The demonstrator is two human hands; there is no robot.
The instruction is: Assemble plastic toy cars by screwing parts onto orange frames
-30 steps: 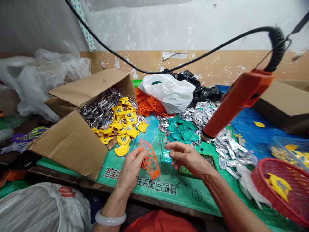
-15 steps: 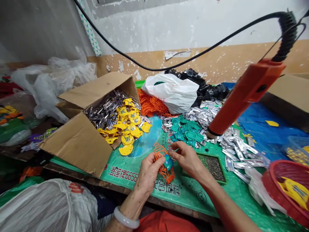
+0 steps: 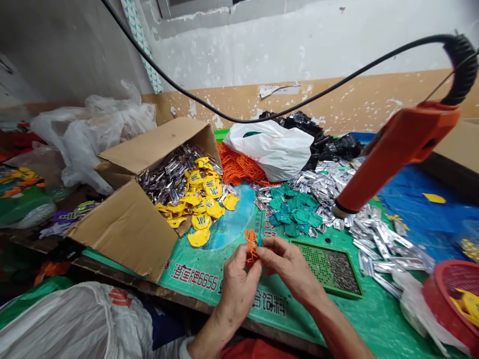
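Note:
Between my two hands is an orange plastic lattice frame (image 3: 250,243) with a green plastic piece (image 3: 259,241) against its right side. My left hand (image 3: 239,281) pinches the frame from the left, thumb and fingers closed. From the right, my right hand (image 3: 286,264) grips the same pair with thumb and fingertips; the lower part is hidden behind the fingers. Beyond them lies a pile of green plastic pieces (image 3: 295,209). To the right of my right hand, a green tray (image 3: 310,254) holds small screws (image 3: 340,269).
An orange electric screwdriver (image 3: 396,154) hangs at the right on a black cable. At the left, a cardboard box (image 3: 127,232) spills yellow pieces (image 3: 204,219) and silver parts. Orange frames (image 3: 239,167) lie beside a white bag (image 3: 275,144). A red basket (image 3: 441,289) stands at right.
The orange frame has been turned from showing its broad face to nearly edge-on. My right hand has closed in on it, and the view has shifted slightly.

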